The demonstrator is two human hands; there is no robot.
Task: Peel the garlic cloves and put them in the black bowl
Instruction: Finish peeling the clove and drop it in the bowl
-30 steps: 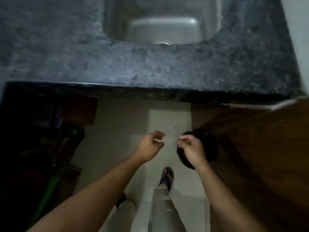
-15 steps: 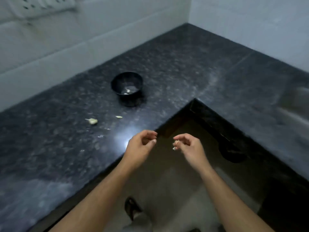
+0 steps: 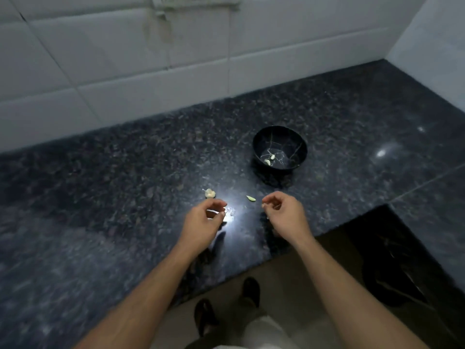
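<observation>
The person's left hand [image 3: 201,222] hovers over the dark speckled granite counter [image 3: 100,187], fingers loosely curled, holding nothing that can be seen. The right hand [image 3: 285,214] pinches something tiny at its fingertips; what it is cannot be told. Two peeled pale garlic cloves [image 3: 269,159] lie inside the round black bowl [image 3: 279,148], farther right. A whitish garlic piece [image 3: 209,192] and a small greenish scrap [image 3: 250,198] lie on the counter just beyond the hands.

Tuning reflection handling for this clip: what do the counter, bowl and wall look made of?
Counter: polished dark speckled stone, likely granite; it mirrors a bright light glare.
Bowl: glossy black with pale crack-like veins inside; ceramic or melamine, cannot tell which.
Wall: large white glazed tiles, with visible grout lines and a soft sheen.
</observation>
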